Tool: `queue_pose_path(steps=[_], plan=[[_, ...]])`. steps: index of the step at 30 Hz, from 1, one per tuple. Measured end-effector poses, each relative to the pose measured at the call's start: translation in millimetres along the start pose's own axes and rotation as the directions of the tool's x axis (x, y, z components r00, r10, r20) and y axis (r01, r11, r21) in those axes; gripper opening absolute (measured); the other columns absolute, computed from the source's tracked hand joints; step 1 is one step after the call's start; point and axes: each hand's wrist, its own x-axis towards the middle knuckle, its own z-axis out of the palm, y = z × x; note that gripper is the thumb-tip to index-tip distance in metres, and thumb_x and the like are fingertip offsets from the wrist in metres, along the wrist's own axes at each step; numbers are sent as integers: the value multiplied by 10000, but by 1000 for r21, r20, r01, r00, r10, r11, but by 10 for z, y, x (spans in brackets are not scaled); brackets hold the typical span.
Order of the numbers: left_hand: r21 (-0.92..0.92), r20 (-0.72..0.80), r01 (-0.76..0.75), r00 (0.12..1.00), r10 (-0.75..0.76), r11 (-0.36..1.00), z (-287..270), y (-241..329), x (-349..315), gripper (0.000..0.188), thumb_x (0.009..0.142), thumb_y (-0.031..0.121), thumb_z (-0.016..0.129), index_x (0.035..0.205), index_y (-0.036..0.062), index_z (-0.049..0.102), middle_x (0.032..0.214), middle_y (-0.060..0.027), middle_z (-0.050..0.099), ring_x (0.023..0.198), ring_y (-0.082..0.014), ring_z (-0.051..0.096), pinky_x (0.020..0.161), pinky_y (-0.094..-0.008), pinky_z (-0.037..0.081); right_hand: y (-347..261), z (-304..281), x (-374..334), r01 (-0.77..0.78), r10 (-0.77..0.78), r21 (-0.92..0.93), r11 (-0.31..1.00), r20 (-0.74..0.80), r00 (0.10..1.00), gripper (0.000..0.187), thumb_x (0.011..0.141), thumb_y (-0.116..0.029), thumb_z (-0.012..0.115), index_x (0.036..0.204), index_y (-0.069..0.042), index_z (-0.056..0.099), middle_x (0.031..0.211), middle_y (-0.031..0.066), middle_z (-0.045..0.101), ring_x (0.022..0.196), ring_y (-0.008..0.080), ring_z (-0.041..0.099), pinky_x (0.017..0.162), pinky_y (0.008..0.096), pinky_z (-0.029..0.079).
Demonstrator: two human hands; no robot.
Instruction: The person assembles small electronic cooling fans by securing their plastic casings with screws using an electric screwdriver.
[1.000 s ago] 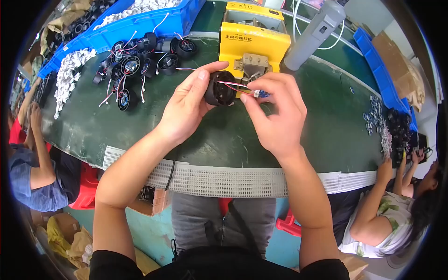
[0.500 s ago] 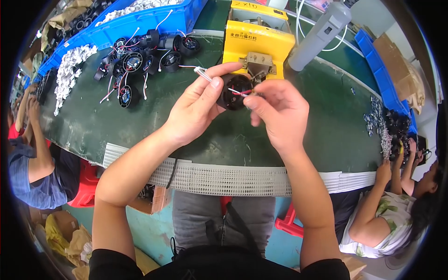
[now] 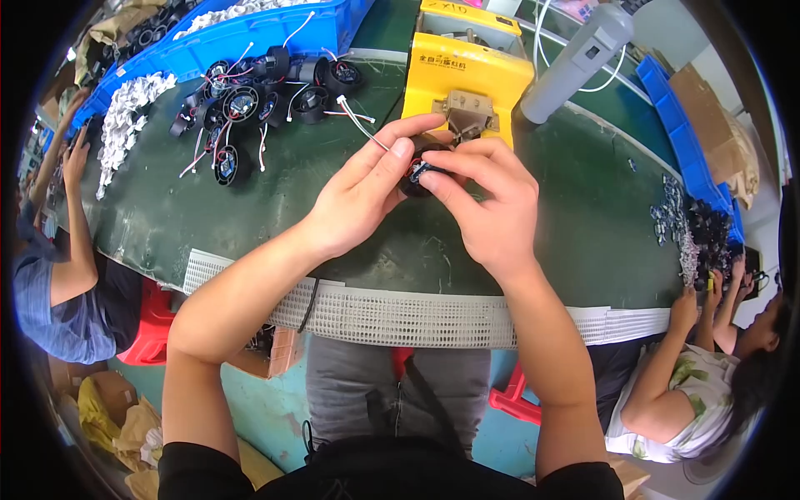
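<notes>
My left hand (image 3: pixel 354 200) is closed round a black round plastic housing (image 3: pixel 407 187), thumb on the near side. From under that thumb a thin cable (image 3: pixel 362 125) with a white plug sticks out toward the far left. A small blue circuit board (image 3: pixel 419 169) lies at the housing's opening, tilted. Thumb and forefinger of my right hand (image 3: pixel 500 204) pinch the board's right edge against the housing. My fingers cover much of the housing, so how deep the board sits cannot be seen.
Directly beyond my hands stands a yellow screw feeder (image 3: pixel 467 71) with a metal chute, beside a grey cylinder (image 3: pixel 575 67). Several wired black housings (image 3: pixel 242 104) lie at left, near white parts (image 3: pixel 133 112) and a blue bin (image 3: pixel 242 46). Co-workers sit on both sides.
My right hand has moved slightly left and inward, bringing the blue board against the housing. The loose red and white wires over the opening are now mostly hidden. The left co-worker's arms have risen.
</notes>
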Motion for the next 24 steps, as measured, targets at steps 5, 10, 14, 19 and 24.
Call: queue_pose_path(steps=[5, 10, 14, 19, 24], plan=[[-111, 127, -25, 991, 39, 993, 13, -21, 13, 490, 1062, 308, 378, 1501, 106, 300, 1406, -84, 439, 1283, -159, 428, 1098, -344, 343, -11, 40, 26, -15, 25, 79, 997, -126, 992, 481, 735, 12, 784, 1189, -60, 640, 1030, 85, 586, 886, 171, 649, 793, 299, 552], [264, 90, -24, 996, 1, 964, 10, 37, 13, 592, 990, 208, 531, 1509, 70, 280, 1414, -108, 437, 1266, -190, 471, 1083, -399, 382, 117, 15, -32, -278, 274, 369, 887, 64, 960, 353, 782, 3, 766, 1103, 28, 622, 1032, 82, 626, 924, 174, 676, 771, 295, 559], [322, -26, 107, 994, -104, 941, -30, 143, 45, 440, 948, 50, 579, 1373, 21, 470, 1269, -99, 567, 1059, -167, 617, 839, -324, 583, 120, 2, -14, -242, 250, 275, 930, 7, 968, 257, 793, 7, 754, 1026, 23, 649, 965, 91, 657, 855, 170, 689, 725, 280, 564], [137, -14, 200, 980, -200, 970, -122, 75, 47, 378, 961, 33, 530, 1337, 25, 489, 1248, -89, 574, 1018, -236, 652, 847, -389, 592, 167, -101, 104, 76, -188, -244, 967, -476, 859, 371, 786, -84, 777, 1105, 0, 606, 1104, 124, 560, 993, 229, 560, 876, 350, 480], [78, 20, 331, 943, -333, 941, -106, 19, 92, 373, 964, 30, 507, 1336, 38, 488, 1164, -112, 585, 1015, -257, 655, 860, -399, 586, 480, -496, 481, -181, 152, -41, 983, -381, 912, 785, 784, -125, 796, 1418, 19, 354, 1093, 145, 617, 999, 254, 612, 916, 365, 488]])
